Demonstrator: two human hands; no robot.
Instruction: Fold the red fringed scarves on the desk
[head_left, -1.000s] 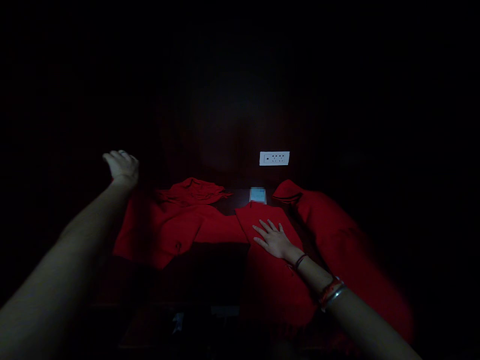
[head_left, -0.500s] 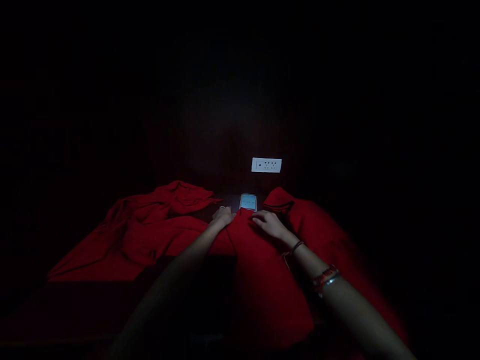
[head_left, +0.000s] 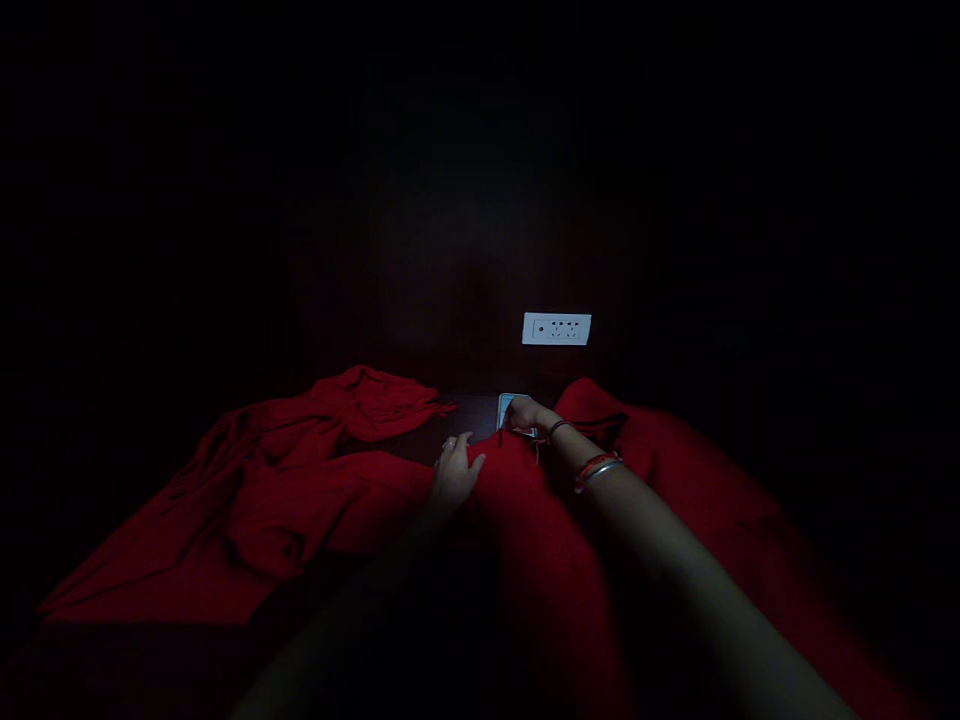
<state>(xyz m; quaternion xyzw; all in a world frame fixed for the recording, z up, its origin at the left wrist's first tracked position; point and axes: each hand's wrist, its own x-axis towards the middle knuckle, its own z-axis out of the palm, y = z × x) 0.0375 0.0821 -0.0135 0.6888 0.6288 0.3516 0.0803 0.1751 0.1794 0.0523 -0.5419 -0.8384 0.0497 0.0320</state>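
Observation:
Red cloth stretches from the middle of the dark surface towards me. My left hand lies at the cloth's left edge, its fingers spread and a ring on one of them. It grips nothing that I can see. At the far end of the cloth, my right hand is over a phone with a pale screen and covers part of it. The fingers of this hand are curled together, and whatever they hold is too small or hidden. A short dark strip shows just below the fingertips.
Crumpled red cloth with a fringed end spreads to the left. More red cloth lies on the right, beside my forearm. A white socket panel is on the dark wall behind. The surroundings are almost black.
My right hand has moved forward from the cloth to the phone, and its fingers have curled in. My left hand has drawn slightly nearer with its fingers spread. The view has shifted a little.

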